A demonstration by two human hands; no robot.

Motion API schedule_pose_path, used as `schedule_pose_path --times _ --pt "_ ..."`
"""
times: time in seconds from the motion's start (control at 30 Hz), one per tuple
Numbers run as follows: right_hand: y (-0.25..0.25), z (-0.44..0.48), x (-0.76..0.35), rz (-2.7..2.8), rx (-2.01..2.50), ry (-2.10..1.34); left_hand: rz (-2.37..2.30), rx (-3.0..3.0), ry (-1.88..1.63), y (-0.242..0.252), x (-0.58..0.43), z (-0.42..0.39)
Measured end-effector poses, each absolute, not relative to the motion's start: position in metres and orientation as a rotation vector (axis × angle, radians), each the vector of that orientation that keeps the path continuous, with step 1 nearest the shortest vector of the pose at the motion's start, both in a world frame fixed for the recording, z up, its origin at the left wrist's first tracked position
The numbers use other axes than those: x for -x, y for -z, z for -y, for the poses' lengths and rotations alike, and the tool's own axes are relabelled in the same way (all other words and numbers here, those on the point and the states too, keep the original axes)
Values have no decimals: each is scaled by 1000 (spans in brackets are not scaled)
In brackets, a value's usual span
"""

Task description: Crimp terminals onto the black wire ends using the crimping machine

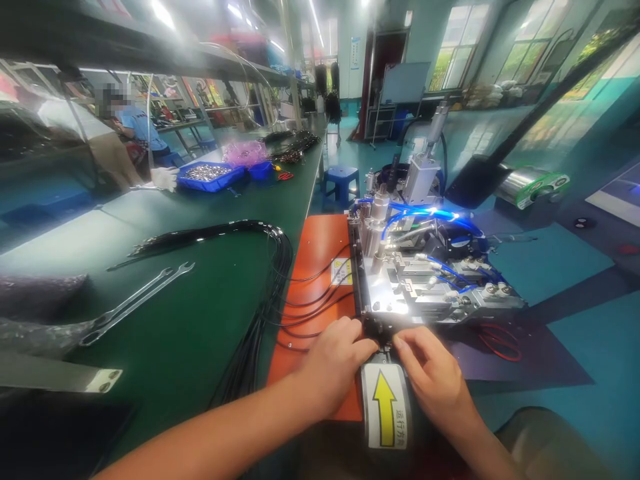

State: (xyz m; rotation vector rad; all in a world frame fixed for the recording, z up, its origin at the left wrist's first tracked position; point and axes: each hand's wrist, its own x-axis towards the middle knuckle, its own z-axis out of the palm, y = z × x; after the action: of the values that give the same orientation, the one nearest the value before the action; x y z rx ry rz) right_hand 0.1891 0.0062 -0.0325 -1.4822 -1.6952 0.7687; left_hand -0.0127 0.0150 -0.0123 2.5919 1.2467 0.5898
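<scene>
Both of my hands work at the near end of a metal assembly machine (405, 267), just above a white label with a yellow arrow (385, 405). My left hand (340, 357) is closed, its thumb and fingers pressed against the dark slot there. From the right, my right hand (433, 367) pinches at the same slot with thumb and forefinger. Whatever lies between the fingertips is too small and covered to make out. Several thin black cables (320, 307) run from the machine's edge across an orange plate (320, 233), close by my left hand.
On the green bench (200, 360) lie a black cable bundle (240, 227), two wrenches (140, 300) and a blue tray (213, 177) of small metal parts. A blue stool (341, 183) stands beyond the machine. A reel (535, 187) is at the right. Co-workers (143, 127) are at the far left.
</scene>
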Motion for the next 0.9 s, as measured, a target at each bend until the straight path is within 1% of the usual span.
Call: schedule_pose_path --times 0.3,0.53,0.7,0.9 --pt "38 -6 -186 1626 1555 -847 -1287 -2597 -530 10 13 -14" --pt "36 -9 -186 1496 1565 -1087 -1364 -2611 -339 -5 10 -8" --pt "35 -10 -186 1339 1593 -1290 -1336 -2572 -307 -10 10 -7" --pt "35 -7 -184 1427 1524 -1207 -1338 -2577 -322 -9 9 -8"
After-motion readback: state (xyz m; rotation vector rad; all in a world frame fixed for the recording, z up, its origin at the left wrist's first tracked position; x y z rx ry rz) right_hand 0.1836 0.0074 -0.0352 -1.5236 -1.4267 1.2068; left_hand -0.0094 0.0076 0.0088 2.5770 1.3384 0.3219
